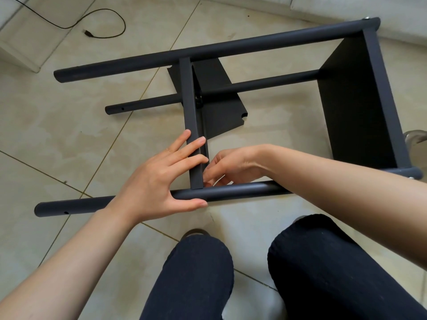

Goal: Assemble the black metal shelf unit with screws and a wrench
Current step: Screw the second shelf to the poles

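The black metal shelf unit lies on its side on the tiled floor, its far tube [208,51] and near tube [242,189] running left to right. One shelf panel [353,100] closes the right end. A middle shelf panel [188,100] spans between the tubes. My left hand [159,179] presses straight fingers across that panel's near edge, thumb along the near tube. My right hand [231,165] reaches behind the panel at its joint with the near tube, fingers curled round a thin silvery tool that looks like the wrench [218,181], mostly hidden.
A thinner black rear tube [265,83] runs behind the middle panel. A black cable [111,19] with a plug lies at the far left. My knees [196,273] are just below the near tube. A shiny rounded object [413,137] sits at the right edge.
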`<state>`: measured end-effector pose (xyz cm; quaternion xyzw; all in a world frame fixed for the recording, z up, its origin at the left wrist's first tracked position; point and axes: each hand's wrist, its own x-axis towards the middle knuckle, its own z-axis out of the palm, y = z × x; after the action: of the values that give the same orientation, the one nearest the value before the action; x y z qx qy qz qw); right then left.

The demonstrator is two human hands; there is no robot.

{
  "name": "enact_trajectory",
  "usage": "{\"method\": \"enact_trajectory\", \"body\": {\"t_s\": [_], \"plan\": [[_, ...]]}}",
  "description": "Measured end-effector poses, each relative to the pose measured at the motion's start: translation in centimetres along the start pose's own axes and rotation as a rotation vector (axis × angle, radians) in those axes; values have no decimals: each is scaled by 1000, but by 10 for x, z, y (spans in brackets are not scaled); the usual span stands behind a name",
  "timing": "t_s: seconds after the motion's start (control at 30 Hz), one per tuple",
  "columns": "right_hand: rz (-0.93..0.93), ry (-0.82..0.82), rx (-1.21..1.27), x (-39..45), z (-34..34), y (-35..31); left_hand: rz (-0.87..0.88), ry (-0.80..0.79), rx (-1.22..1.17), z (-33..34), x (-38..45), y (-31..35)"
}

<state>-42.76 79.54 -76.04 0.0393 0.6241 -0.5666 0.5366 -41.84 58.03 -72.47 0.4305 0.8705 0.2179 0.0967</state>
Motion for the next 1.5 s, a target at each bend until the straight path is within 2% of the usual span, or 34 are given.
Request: {"method": "enact_trajectory", "body": {"t_s": [0.33, 0.57, 1.13, 1.27, 1.5], "plan": [[-18, -60, 53, -2, -3, 1, -7, 6, -4, -1, 0, 1], [25, 2, -12, 0, 4, -1, -2, 6, -16, 0, 0, 1], [-6, -9, 8, -2, 0, 0, -1, 6, -5, 0, 0, 1], [12, 29, -42, 0, 4, -1, 3, 8, -6, -1, 0, 1], [20, -15, 9, -4, 1, -1, 8, 12, -9, 0, 0, 0]]}}
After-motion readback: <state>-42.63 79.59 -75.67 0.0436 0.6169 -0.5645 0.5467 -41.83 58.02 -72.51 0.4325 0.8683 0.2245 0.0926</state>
